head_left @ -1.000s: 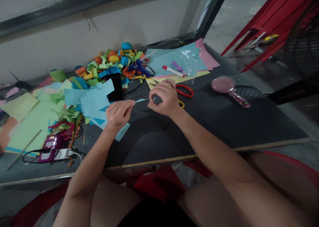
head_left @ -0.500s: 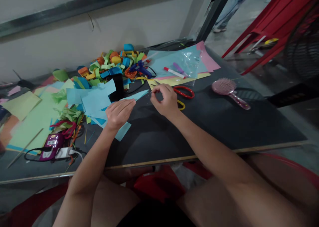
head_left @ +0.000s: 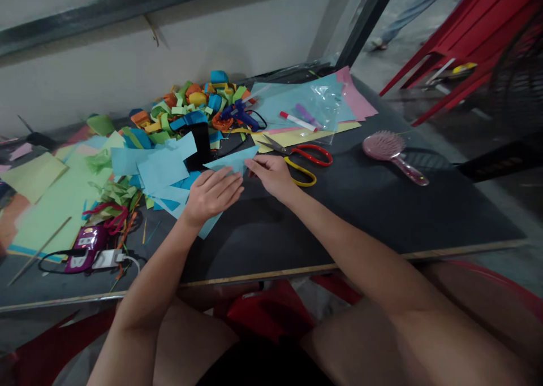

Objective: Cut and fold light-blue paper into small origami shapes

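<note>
On your left, smooth green sheets (head_left: 55, 205) and crumpled scraps (head_left: 112, 194) give way to your left hand (head_left: 214, 196), fingers straight against the thin, pointed blue paper (head_left: 231, 160), its grip unclear. That paper is between your hands above the dark table (head_left: 339, 211), right end pinched by your right hand (head_left: 271, 174), with steel scissors (head_left: 285, 150) close beside and a bristly pink brush (head_left: 384, 146) farther right.

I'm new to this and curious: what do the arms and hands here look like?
They're a person's. The left hand and right hand are ungloved; the forearms show no sleeve, watch, cable or marking. The picture is too soft to settle whether there's a ring.
</note>
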`<act>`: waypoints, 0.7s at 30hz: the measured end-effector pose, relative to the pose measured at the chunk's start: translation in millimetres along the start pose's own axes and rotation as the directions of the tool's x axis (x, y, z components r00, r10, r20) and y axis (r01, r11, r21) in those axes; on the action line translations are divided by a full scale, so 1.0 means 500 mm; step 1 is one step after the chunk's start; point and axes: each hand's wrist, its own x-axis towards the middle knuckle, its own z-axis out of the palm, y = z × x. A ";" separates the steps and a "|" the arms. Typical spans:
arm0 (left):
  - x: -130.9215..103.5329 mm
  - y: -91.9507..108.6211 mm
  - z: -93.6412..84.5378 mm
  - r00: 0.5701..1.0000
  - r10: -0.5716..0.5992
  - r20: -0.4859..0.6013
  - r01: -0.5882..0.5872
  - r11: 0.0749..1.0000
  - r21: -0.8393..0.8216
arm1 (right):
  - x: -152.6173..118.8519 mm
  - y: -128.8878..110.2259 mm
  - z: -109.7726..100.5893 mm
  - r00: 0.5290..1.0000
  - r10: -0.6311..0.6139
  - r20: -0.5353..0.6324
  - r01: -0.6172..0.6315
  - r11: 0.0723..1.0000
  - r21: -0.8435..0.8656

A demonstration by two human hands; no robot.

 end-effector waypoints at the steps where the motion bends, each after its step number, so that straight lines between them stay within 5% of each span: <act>1: -0.002 -0.002 0.003 0.998 -0.033 -0.053 0.032 0.999 -0.029 | 0.001 0.001 -0.002 1.000 -0.005 0.000 0.005 1.000 -0.016; 5: -0.005 -0.003 0.012 0.944 -0.274 -0.186 0.266 0.962 -0.068 | -0.002 -0.006 -0.005 1.000 -0.015 -0.005 0.015 0.998 -0.059; 8: 0.001 -0.001 0.014 0.850 -0.495 -0.181 0.479 0.869 -0.128 | -0.005 -0.015 -0.004 0.999 -0.039 0.002 0.039 0.997 -0.065; 12: 0.001 -0.009 0.019 0.609 -0.790 -0.075 0.722 0.591 -0.359 | -0.003 -0.018 -0.007 0.997 -0.070 -0.007 0.070 0.997 -0.044; 16: -0.008 -0.020 0.033 0.367 -0.921 0.132 0.765 0.217 -0.607 | -0.002 -0.016 -0.012 0.993 -0.110 -0.038 0.107 0.992 -0.066; 19: -0.006 -0.020 0.040 0.252 -0.941 0.226 0.733 0.034 -0.679 | -0.002 -0.014 -0.014 0.989 -0.130 -0.071 0.125 0.990 -0.068; 21: -0.001 -0.018 0.040 0.225 -0.945 0.236 0.701 -0.011 -0.713 | -0.002 -0.014 -0.014 0.987 -0.131 -0.093 0.128 0.991 -0.042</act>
